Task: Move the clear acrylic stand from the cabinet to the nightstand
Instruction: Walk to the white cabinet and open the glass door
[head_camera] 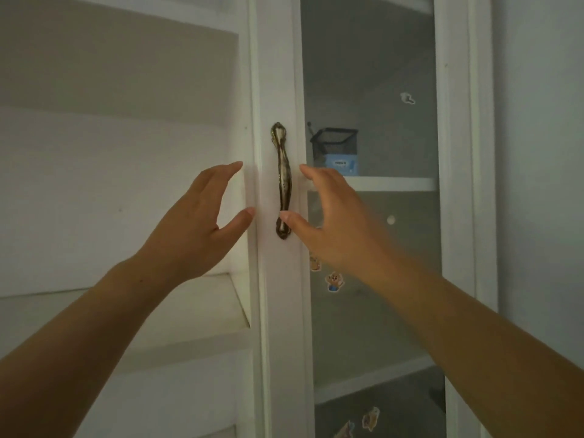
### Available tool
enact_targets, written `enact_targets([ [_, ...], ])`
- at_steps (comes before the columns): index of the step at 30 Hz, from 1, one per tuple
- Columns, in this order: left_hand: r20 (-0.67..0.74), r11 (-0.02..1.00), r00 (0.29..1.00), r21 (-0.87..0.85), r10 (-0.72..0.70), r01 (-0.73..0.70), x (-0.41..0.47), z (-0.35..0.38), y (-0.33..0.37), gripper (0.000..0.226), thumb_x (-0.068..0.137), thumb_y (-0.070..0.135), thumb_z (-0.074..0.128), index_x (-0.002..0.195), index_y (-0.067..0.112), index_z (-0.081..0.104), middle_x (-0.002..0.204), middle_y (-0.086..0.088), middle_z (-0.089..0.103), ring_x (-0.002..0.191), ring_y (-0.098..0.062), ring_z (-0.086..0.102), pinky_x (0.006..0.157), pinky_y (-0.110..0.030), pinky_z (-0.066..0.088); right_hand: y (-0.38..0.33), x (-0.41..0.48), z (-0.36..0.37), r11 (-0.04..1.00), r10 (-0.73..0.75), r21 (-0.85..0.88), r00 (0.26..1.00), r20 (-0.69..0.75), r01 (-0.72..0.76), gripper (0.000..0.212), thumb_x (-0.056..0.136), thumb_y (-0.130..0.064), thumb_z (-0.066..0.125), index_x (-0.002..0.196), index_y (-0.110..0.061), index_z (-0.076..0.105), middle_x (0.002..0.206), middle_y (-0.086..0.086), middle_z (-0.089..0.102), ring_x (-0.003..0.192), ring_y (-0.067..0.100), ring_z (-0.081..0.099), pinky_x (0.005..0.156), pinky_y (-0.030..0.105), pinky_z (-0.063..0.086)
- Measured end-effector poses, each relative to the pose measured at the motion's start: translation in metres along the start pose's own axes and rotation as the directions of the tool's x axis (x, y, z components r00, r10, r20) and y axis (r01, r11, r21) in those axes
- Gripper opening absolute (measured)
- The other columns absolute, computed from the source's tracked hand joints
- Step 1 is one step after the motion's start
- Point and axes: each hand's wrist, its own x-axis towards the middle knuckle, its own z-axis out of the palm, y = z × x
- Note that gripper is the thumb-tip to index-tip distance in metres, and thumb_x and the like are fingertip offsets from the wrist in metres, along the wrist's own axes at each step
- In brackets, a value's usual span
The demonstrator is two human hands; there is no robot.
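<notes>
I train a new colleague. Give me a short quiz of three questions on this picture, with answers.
1. True or false: the left hand and the right hand are both open.
2. What stands on the shelf behind the glass? A) black mesh basket B) red mug C) plates
3. Fill in: between the hands is a brass ____.
Key: 1 true; 2 A; 3 handle.
</notes>
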Motion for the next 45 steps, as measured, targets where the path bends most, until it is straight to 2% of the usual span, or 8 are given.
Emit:
enact_targets([
  [3,-0.011,1.000,1.000,-0.008,0.010,-0.010,0.009,-0.001,-0.007,0.061,0.088,0.044,0.044,0.142,0.029,0.019,0.146,0.005,0.029,0.097,-0.002,0.041,0.078,-0.020,0.033,-0.001,0.007,0.000,0.999,0.007,-0.036,1.000,-0.018,-0.008,0.067,0.086,-0.043,0.055,0.141,-0.021,0.023,0.146,0.000,0.030,0.131,0.017,0.032,0.103,0.031,0.029],
  [8,-0.025,0.993,0.999,-0.111,0.042,-0.044,0.016,0.008,-0.010,0.061,0.090,0.038,0.043,0.144,0.027,0.016,0.149,0.004,0.025,0.128,-0.009,0.033,0.094,-0.023,0.033,-0.005,0.014,0.001,0.996,0.007,-0.090,0.999,-0.046,-0.011,0.066,0.085,-0.044,0.056,0.139,-0.018,0.028,0.143,0.002,0.034,0.129,0.018,0.034,0.101,0.028,0.029],
  [12,-0.056,0.978,0.998,-0.204,0.041,-0.052,0.018,0.014,-0.013,0.062,0.092,0.037,0.041,0.145,0.028,0.011,0.152,0.005,0.020,0.134,-0.013,0.029,0.105,-0.038,0.036,-0.011,0.014,0.004,0.991,0.001,-0.136,0.996,-0.086,-0.013,0.060,0.085,-0.042,0.057,0.136,-0.021,0.034,0.139,0.000,0.035,0.125,0.016,0.035,0.095,0.023,0.027],
  [16,-0.044,0.964,0.998,-0.258,0.054,-0.064,0.020,0.018,-0.021,0.066,0.090,0.039,0.042,0.145,0.031,0.006,0.153,0.007,0.016,0.135,-0.013,0.028,0.107,-0.043,0.035,-0.016,0.013,0.008,0.982,-0.017,-0.188,0.995,-0.099,-0.002,0.059,0.084,-0.039,0.060,0.134,-0.020,0.036,0.139,-0.001,0.034,0.125,0.016,0.036,0.102,0.030,0.033],
  [30,-0.019,0.866,0.995,-0.490,0.098,-0.095,0.025,0.042,-0.043,0.068,0.083,0.057,0.033,0.142,0.045,0.000,0.154,0.019,0.002,0.139,0.002,0.006,0.108,-0.046,0.033,-0.034,0.019,0.018,0.985,0.001,-0.170,0.985,-0.175,-0.031,0.063,0.083,-0.027,0.064,0.137,-0.017,0.032,0.130,-0.004,0.035,0.114,0.009,0.042,0.100,0.024,0.038],
  [34,-0.020,0.833,0.995,-0.546,0.095,-0.090,0.026,0.046,-0.045,0.066,0.083,0.059,0.034,0.140,0.048,0.002,0.154,0.019,0.002,0.138,0.003,0.004,0.107,-0.046,0.034,-0.036,0.020,0.024,0.985,0.025,-0.162,0.979,-0.204,-0.059,0.062,0.083,-0.021,0.065,0.137,-0.020,0.034,0.116,-0.012,0.032,0.102,0.004,0.043,0.093,0.029,0.049],
  [39,-0.014,0.797,0.996,-0.598,0.091,-0.081,0.026,0.045,-0.046,0.066,0.083,0.053,0.038,0.140,0.047,0.006,0.154,0.020,0.002,0.138,0.004,0.004,0.109,-0.047,0.031,-0.037,0.020,0.032,0.983,0.067,-0.149,0.967,-0.246,-0.106,0.065,0.086,-0.021,0.061,0.142,-0.020,0.026,0.123,-0.006,0.037,0.101,0.007,0.047,0.092,0.027,0.049],
  [45,-0.014,0.779,0.996,-0.622,0.088,-0.078,0.025,0.046,-0.044,0.064,0.083,0.052,0.038,0.139,0.048,0.005,0.153,0.020,0.000,0.135,0.005,0.003,0.110,-0.048,0.030,-0.040,0.018,0.037,0.986,0.094,-0.104,0.946,-0.311,-0.132,0.062,0.088,-0.019,0.059,0.141,-0.024,0.028,0.107,-0.007,0.041,0.090,0.011,0.053,0.083,0.021,0.048],
])
